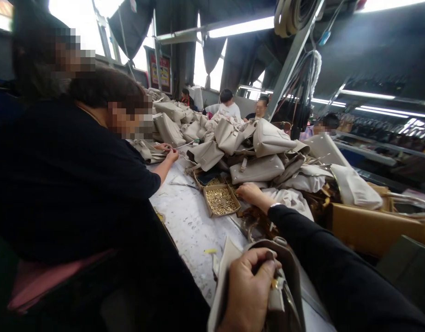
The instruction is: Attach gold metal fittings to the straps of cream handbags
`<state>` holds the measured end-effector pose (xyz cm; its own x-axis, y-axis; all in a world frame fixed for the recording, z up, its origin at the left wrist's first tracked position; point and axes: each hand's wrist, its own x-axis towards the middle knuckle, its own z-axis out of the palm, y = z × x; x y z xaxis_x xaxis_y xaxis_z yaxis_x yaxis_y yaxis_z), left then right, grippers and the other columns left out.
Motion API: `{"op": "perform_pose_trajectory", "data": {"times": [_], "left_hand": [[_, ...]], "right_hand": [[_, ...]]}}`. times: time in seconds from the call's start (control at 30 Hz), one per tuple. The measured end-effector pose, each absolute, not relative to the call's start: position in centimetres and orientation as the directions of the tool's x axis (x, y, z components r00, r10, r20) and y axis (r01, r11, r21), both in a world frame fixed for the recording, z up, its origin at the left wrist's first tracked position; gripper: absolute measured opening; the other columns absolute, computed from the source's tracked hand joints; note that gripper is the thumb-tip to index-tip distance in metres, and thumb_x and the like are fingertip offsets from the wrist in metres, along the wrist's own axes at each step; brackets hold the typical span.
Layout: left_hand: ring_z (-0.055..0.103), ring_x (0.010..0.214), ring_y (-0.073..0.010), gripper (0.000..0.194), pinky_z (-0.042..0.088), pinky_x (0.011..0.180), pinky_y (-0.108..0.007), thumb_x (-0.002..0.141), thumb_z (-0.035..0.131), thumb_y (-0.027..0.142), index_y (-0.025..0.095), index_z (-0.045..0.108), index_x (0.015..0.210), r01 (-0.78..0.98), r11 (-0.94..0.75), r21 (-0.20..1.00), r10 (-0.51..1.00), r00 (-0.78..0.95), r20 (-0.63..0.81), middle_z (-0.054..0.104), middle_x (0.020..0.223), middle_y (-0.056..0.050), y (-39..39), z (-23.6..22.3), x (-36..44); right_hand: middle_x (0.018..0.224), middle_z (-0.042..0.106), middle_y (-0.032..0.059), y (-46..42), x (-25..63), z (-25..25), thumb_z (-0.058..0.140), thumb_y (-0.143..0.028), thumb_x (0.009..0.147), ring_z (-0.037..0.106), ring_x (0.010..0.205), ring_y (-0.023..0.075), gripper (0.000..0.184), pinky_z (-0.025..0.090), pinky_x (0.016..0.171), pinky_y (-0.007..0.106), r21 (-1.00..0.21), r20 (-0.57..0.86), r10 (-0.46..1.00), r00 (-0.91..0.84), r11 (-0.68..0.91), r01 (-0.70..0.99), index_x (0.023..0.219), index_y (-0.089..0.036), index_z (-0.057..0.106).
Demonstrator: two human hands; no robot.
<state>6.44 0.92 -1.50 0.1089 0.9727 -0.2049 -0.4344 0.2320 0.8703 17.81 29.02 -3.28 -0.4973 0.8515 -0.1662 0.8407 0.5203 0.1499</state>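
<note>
We've got L hand clamped on beige bag, nearest us over desk; prob. light, semi-stiff, best held at its edge. Our R hand farther out, by gold hw box; can't tell if gripping.
</note>
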Motion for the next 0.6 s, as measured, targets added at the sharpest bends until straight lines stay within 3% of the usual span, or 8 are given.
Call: {"op": "perform_pose_trajectory", "data": {"times": [0.17,0.6], "left_hand": [[0.07,0.074,-0.0183,0.022,0.052,0.067,-0.023,0.074,0.078,0.027,0.013,0.074,0.091,-0.509,0.246,0.825,0.969,0.114,-0.218,0.078,0.081,-0.009,1.3,-1.0,6.1],[0.071,0.075,-0.0194,0.008,0.052,0.069,-0.024,0.073,0.073,0.018,0.015,0.071,0.08,-0.415,0.197,0.888,0.979,0.132,-0.156,0.079,0.08,-0.009,1.9,-2.2,6.6]], "right_hand": [[0.13,0.064,0.0109,30.9,17.6,-5.1,0.066,-0.035,0.101,0.064,0.116,0.0264,0.029,0.054,0.1,0.049,0.208,-0.221,0.851,-0.477,0.519,0.829,0.123,-0.016,0.066],[0.126,0.066,0.0106,32.1,16.0,-6.8,0.067,-0.035,0.101,0.067,0.108,0.0246,0.03,0.058,0.093,0.045,0.28,-0.161,0.915,-0.369,0.401,0.873,0.124,-0.016,0.065]]}}
